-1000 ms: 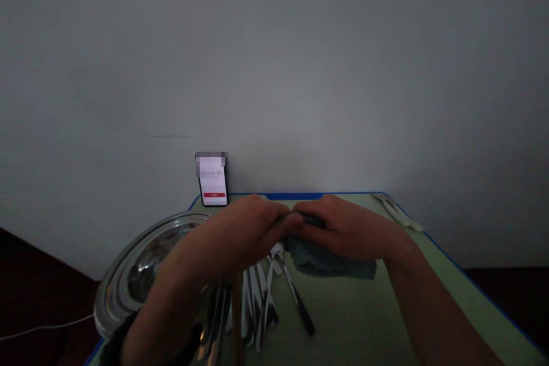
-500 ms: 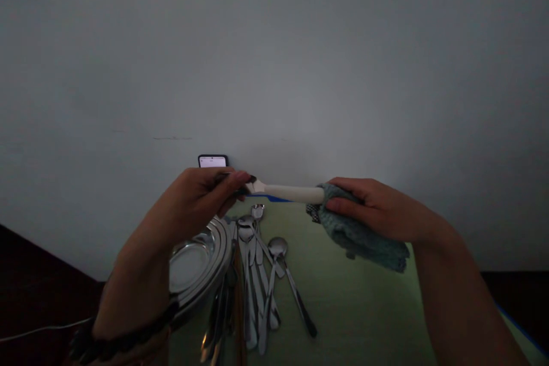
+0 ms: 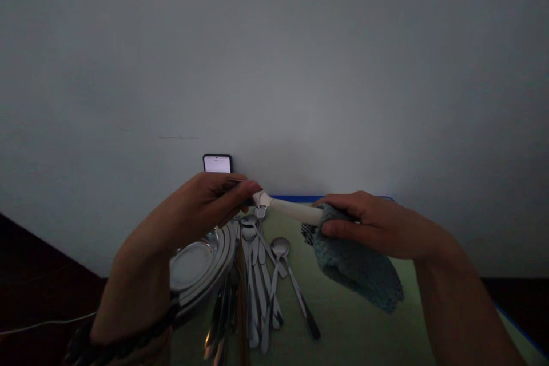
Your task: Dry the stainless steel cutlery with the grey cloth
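A utensil with a pale, smooth handle (image 3: 294, 210) spans the space between my hands, above the table. My left hand (image 3: 214, 197) pinches its metal end, and the fingers hide what kind of utensil it is. Around the handle's other end my right hand (image 3: 364, 223) is closed, with a grey-green cloth (image 3: 355, 269) wrapped there and its loose part hanging down to the right. Below lie several metal spoons (image 3: 280, 247) with long handles, spread on the table, and a fork-like piece (image 3: 260, 213) near the far end of the pile.
Nested metal plates or bowls (image 3: 193, 266) stand to the left, partly behind my left arm. Dark-handled cutlery (image 3: 217, 320) and wooden chopsticks (image 3: 242, 320) lie beside them. A lit phone (image 3: 217, 163) leans at the wall (image 3: 274, 68) behind the green table (image 3: 355, 331).
My right hand has moved down a little with the cloth, so the utensil now slopes down to the right. The cloth hangs lower. The view has shifted slightly.
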### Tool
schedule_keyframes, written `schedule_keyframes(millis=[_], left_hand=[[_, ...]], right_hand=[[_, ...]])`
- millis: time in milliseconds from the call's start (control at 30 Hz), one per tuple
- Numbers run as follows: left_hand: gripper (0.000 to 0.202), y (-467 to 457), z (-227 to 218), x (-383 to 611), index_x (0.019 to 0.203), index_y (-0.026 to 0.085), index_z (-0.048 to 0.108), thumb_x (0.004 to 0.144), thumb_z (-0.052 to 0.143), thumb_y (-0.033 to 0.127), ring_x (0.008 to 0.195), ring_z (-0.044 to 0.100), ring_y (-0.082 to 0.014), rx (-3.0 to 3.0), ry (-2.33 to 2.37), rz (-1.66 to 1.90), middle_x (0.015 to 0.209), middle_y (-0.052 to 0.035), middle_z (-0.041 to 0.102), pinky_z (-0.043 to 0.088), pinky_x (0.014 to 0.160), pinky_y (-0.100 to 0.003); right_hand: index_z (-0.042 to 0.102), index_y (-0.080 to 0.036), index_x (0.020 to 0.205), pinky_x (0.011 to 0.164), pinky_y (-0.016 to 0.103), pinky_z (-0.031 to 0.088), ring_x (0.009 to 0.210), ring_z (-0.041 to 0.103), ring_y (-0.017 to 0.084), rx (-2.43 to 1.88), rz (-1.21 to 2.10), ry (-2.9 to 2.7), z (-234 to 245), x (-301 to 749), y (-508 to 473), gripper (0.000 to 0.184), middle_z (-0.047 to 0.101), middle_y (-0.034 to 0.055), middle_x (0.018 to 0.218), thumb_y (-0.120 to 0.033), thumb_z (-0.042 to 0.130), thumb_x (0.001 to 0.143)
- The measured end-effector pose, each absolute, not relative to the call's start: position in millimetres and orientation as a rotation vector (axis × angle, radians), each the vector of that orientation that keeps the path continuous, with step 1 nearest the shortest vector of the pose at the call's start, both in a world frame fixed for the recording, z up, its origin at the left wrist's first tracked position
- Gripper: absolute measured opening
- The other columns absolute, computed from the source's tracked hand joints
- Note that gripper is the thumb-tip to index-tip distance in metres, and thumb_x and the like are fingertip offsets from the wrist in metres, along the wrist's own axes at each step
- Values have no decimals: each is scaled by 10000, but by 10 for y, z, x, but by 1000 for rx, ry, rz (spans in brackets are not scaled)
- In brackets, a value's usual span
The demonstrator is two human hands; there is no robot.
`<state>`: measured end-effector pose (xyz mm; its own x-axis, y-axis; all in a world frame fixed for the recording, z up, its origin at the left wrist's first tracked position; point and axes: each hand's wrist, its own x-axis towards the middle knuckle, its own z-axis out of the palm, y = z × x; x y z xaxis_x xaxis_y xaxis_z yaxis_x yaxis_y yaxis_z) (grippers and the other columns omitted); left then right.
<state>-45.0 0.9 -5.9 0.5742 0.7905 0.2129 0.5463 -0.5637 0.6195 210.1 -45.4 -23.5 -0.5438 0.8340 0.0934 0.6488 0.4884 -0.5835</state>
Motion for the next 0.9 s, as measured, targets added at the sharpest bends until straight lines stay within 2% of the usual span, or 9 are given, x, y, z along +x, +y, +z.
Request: schedule_keyframes(millis=[100,233,367,667,800,900], left_hand=[[365,-39,-14,-396,648,151,571,853,411,409,427,387,-61,2403,1073,585,477,52,448,294,417,-170],[327,-117,4,-155,675,149,611,853,435,360,490,448,-68,2642,928,539,530,28,533,319,484,-174],[360,-87,-63,25,589,136,556,870,419,316,436,367,-54,2759,895,575,457,48,434,274,455,-183],[337,-4,-143,-65,695,142,600,841,454,408,444,393,-65,2315,1057,1017,477,57,440,301,438,-181],[283,20,-195,-15,836,138,570,820,494,410,459,400,-68,2027,823,897,519,61,437,318,434,-182],[264,49,-219,17,797,130,586,815,513,383,476,372,-61,1996,818,911,533,60,415,296,444,-179]], right_hand=[[606,-171,924,516,212,344,599,504,102,-1250,703,-2426,-221,2036,-446,366,596,1,729,-470,407,856],[605,-156,820,507,215,314,551,459,88,-1149,726,-2450,-237,1898,-431,371,543,-24,622,-457,393,866],[582,-159,835,566,230,332,607,489,99,-1190,631,-2343,-270,1828,-406,325,587,-10,695,-411,384,882],[507,-171,704,522,213,334,581,456,90,-1256,609,-2206,-259,1919,-403,347,522,-31,635,-469,411,853],[524,-169,737,574,215,358,626,475,93,-1194,578,-2101,-272,1868,-394,377,552,-21,679,-484,363,870],[538,-169,767,600,221,361,649,491,96,-1163,562,-2104,-288,1821,-371,354,574,-16,710,-460,370,877]])
